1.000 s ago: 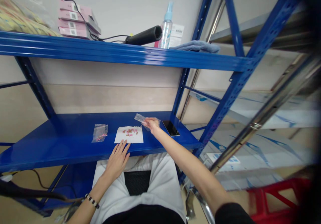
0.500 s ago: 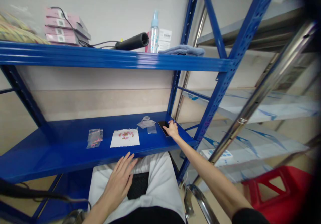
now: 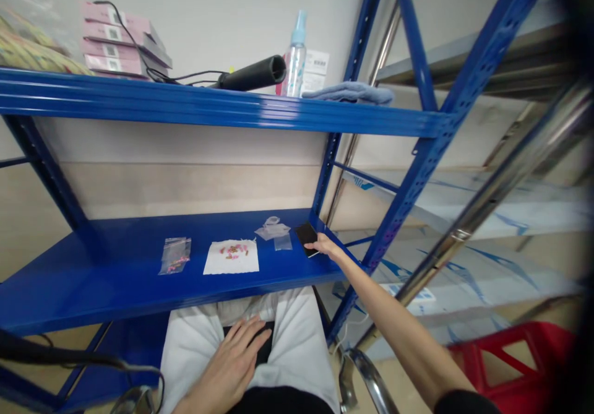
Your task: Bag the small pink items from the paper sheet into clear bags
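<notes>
My right hand [image 3: 325, 244] grips the near right edge of a black smartphone [image 3: 305, 234] at the right end of the blue shelf, thumb over its dark screen. The other fingers are mostly hidden. My left hand [image 3: 242, 352] rests over my lap, fingers stretched out, holding nothing. In the middle of the shelf, small pink and brown pieces [image 3: 234, 251] lie on a white cloth or paper square [image 3: 215, 259]. A clear zip bag [image 3: 172, 250] with pink pieces lies to the left. Clear plastic bags [image 3: 282, 241] and a whitish ring-shaped item [image 3: 271, 221] lie beside the phone.
The upper shelf beam [image 3: 208, 101] crosses above the work surface. On that shelf are pink boxes [image 3: 116, 49], a black tube-like handle [image 3: 253, 73], a spray bottle [image 3: 296, 61] and a blue cloth [image 3: 352, 92]. A slanted blue post [image 3: 408, 172] and red stool [image 3: 542, 358] stand right.
My right hand has slid to the phone's near edge and now grips it; the phone has turned slightly. My left hand has drawn back from the shelf edge to my lap.
</notes>
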Motion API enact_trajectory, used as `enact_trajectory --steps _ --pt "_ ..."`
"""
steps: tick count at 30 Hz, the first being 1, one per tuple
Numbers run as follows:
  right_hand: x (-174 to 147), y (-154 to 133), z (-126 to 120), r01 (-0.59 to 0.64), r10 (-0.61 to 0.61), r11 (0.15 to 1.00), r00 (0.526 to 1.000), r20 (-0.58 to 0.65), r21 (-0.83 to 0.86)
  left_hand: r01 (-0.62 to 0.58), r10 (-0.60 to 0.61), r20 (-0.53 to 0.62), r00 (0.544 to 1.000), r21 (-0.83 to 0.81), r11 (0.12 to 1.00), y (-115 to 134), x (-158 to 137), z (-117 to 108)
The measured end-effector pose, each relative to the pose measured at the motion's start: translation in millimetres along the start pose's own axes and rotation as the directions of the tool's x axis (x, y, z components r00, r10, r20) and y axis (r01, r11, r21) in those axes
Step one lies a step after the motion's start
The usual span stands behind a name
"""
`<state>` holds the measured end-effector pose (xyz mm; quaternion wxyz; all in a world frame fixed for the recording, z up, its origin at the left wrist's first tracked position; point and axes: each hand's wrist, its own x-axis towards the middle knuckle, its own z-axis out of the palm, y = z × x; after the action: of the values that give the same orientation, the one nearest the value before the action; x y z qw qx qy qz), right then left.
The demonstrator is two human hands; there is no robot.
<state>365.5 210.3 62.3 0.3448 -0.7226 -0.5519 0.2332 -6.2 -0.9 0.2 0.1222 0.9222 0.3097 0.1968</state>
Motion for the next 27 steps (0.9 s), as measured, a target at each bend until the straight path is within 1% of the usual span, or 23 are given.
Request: enact_trajectory --steps 3,4,5,6,8,9,10,11,13,16,18,21,24,27 --pt "-20 3 5 -0.037 0.016 0.974 0.996 0.092 0.225 0.000 0.000 0.013 1.000 -0.014 1.000 2 -12 2" --pt "-27 3 6 -0.042 0.006 0.953 0.993 0.120 0.300 0.004 -0.004 0.017 1.000 -0.020 1.000 2 -15 3" --pt "-35 4 7 -0.040 -0.021 0.915 0.989 0.147 0.401 0.010 -0.010 0.017 1.000 -0.025 1.000 2 -19 4" --pt "-42 4 8 -0.035 -0.063 0.853 0.984 0.169 0.521 0.017 -0.016 0.017 1.000 -0.029 0.999 1 -21 4" --pt "-52 2 7 -0.029 -0.165 0.662 0.969 0.184 0.749 0.029 -0.029 0.012 1.000 -0.040 0.999 -2 -23 7" --pt "-55 1 5 -0.032 -0.208 0.560 0.962 0.178 0.828 0.038 -0.038 0.012 0.999 -0.045 0.998 -5 -22 9" --pt "-57 -2 3 -0.037 -0.237 0.483 0.956 0.171 0.875 0.048 -0.048 0.015 0.999 -0.050 0.998 -9 -21 11" --pt "-57 -4 1 -0.042 -0.250 0.445 0.953 0.169 0.895 0.058 -0.057 0.021 0.998 -0.054 0.997 -13 -20 14" --pt "-55 -10 -4 -0.052 -0.261 0.414 0.949 0.174 0.909 0.073 -0.072 0.027 0.997 -0.058 0.996 -21 -16 20" --pt "-52 -18 -7 -0.045 -0.293 0.420 0.939 0.182 0.906 0.073 -0.073 0.012 0.997 -0.056 0.996 -27 -13 25" --pt "-54 -22 -7 -0.035 -0.314 0.437 0.931 0.189 0.899 0.071 -0.072 -0.006 0.997 -0.043 0.997 -25 -14 25" --pt "-59 -24 -5 -0.052 -0.322 0.456 0.921 0.219 0.889 0.063 -0.063 -0.010 0.998 -0.007 0.998 -16 -18 21" --pt "-61 -19 -5 -0.088 -0.327 0.452 0.910 0.256 0.888 0.057 -0.058 0.016 0.998 0.029 0.998 -10 -21 15" --pt "-56 -10 -6 -0.139 -0.302 0.441 0.907 0.292 0.887 0.069 -0.072 0.055 0.996 0.056 0.996 -10 -19 13"
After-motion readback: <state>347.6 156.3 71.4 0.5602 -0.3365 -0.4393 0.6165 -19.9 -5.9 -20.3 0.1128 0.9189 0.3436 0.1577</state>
